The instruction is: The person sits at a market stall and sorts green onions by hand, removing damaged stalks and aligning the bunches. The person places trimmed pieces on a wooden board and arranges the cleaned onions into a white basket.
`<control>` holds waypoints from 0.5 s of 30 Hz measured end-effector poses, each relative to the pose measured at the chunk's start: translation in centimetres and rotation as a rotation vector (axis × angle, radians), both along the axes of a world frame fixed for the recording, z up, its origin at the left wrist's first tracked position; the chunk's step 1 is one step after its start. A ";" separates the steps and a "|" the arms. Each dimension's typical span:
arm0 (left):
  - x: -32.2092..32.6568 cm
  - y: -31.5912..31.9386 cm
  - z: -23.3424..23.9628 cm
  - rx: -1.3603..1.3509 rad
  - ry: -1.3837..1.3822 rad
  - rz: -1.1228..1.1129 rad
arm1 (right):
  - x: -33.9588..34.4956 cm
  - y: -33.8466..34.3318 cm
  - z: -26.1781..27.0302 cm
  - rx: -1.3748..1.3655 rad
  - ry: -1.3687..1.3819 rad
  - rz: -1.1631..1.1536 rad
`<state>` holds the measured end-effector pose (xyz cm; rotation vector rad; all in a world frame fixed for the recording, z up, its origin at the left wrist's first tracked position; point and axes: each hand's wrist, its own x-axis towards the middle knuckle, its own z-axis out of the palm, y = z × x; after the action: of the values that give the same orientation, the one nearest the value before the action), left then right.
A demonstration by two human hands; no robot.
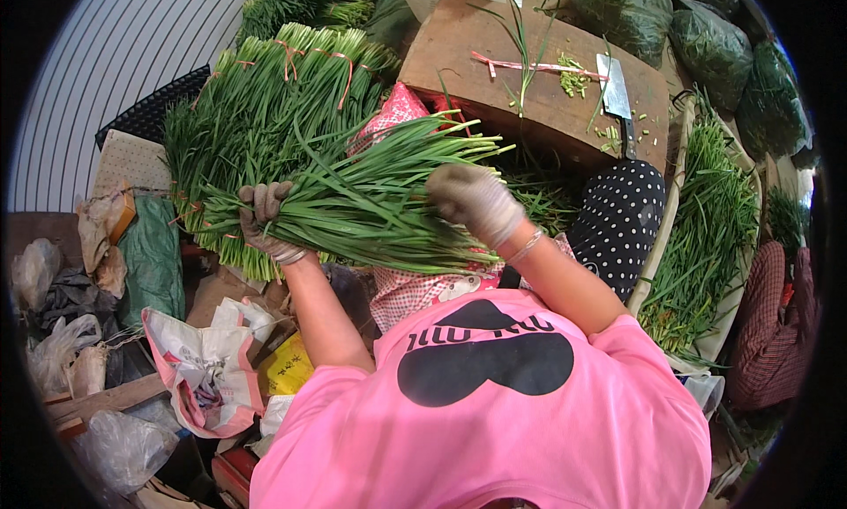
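Note:
My left hand (266, 218), in a soiled knit glove, is closed around the leafy end of a loose bunch of garlic chives (370, 198). The bunch fans out across my lap, with its pale cut stems pointing right. Over those stems is my right hand (473, 203), also gloved and blurred. Its fingers look curled, but whether they grip any stalks is unclear. Beyond the bunch, a wooden board (456, 39) carries a cleaver (615, 95), a pink tie strip (536, 66), a few loose chive leaves (525, 66) and chopped stem bits (573, 79).
Tied chive bundles (284, 105) are piled at the upper left. A long pale-lined container of loose chives (701, 224) stands on my right. Filled plastic bags (622, 13) sit at the back right. An open white sack (205, 370) and crumpled plastic bags (126, 446) lie on my left.

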<state>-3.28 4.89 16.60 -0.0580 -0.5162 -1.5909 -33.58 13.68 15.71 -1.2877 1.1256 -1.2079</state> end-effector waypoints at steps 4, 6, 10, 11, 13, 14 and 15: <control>0.5 0.1 -0.5 0.031 0.015 0.019 | -6.0 1.3 5.3 -0.015 -0.837 0.104; 0.7 -0.1 -0.8 0.034 0.061 -0.020 | -8.4 2.0 7.4 -0.048 -0.936 0.300; 0.7 -0.3 -1.0 0.015 0.066 -0.023 | -6.2 2.0 5.6 -0.015 0.611 0.170; 0.7 -0.2 -1.0 0.033 0.044 -0.001 | -4.3 2.3 4.0 0.071 0.795 0.227; 0.7 -0.1 -0.8 0.044 0.013 0.008 | -1.3 3.4 1.1 0.033 0.780 0.290; 0.7 0.0 -0.7 0.062 0.011 0.032 | -0.6 3.8 0.3 0.016 0.703 0.264; 0.6 0.0 -0.6 0.060 0.018 0.017 | 0.1 4.3 -0.3 0.081 0.652 0.295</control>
<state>-2.65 4.91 16.00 -0.0220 -0.4535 -1.5874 -33.47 17.95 15.38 -1.7729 1.3527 -0.5205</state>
